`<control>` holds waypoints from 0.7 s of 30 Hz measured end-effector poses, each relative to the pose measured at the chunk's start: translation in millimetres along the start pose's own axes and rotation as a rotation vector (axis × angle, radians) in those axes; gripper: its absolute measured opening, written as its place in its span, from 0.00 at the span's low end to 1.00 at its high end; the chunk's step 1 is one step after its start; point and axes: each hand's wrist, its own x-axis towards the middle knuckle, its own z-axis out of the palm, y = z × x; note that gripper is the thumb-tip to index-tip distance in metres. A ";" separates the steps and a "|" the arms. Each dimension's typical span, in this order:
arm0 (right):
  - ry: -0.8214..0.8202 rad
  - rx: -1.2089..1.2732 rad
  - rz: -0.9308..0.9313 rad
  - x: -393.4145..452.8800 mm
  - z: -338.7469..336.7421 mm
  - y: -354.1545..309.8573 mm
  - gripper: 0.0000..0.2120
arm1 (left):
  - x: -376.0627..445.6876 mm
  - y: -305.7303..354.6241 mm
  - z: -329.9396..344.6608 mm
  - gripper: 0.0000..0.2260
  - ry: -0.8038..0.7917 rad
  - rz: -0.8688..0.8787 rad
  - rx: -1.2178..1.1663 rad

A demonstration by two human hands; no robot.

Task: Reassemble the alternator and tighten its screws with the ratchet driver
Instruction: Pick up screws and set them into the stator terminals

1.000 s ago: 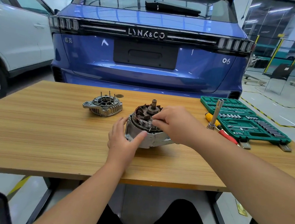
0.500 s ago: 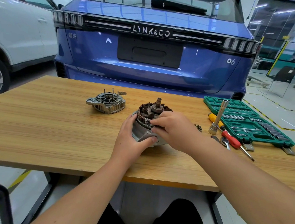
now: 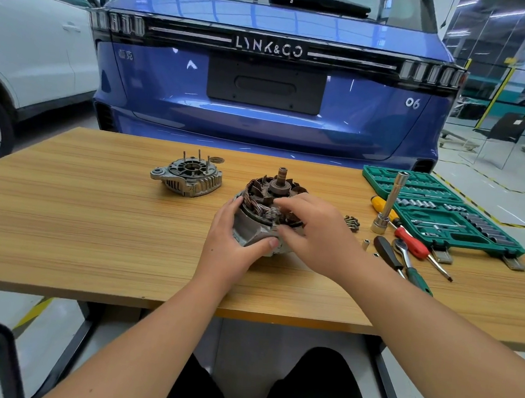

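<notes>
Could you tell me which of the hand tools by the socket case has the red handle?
The screwdriver nearest the green socket case; the others have black or green handles.

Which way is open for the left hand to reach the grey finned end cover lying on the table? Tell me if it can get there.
Probably yes. The grey finned end cover lies apart on the wooden table, with bare tabletop between it and the left hand. That hand grips the alternator body, so it must let go first.

Two hands (image 3: pixel 228 246) (image 3: pixel 315 235), two alternator pieces (image 3: pixel 266 212) (image 3: pixel 188 176), one socket case (image 3: pixel 444 211), two cars (image 3: pixel 275 73) (image 3: pixel 29 51).
</notes>
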 end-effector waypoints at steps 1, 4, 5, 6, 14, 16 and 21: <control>0.010 0.005 -0.002 -0.1 0.2 -1.0 0.17 | 0.2 -0.1 0.1 0.46 -0.001 0.001 0.002; 0.029 0.021 0.020 1.9 0.6 -2.3 0.12 | 0.8 -1.5 0.6 0.45 -0.001 0.002 0.006; 0.024 0.021 0.030 2.7 0.9 -2.5 0.12 | 0.9 -2.3 0.7 0.44 0.000 0.002 0.006; 0.014 0.019 0.039 3.3 1.3 -2.8 0.12 | 1.0 -3.1 0.8 0.44 0.001 0.003 0.007; -0.006 0.053 0.089 1.2 6.4 -3.6 0.13 | 1.6 -4.3 0.9 0.45 -0.001 0.005 -0.022; -0.005 0.063 0.093 0.7 5.6 -1.7 0.14 | 1.0 -3.5 0.9 0.45 0.002 0.000 -0.044; -0.049 0.119 0.095 -2.2 4.1 3.5 0.15 | -0.4 -1.8 1.3 0.41 0.014 -0.010 -0.078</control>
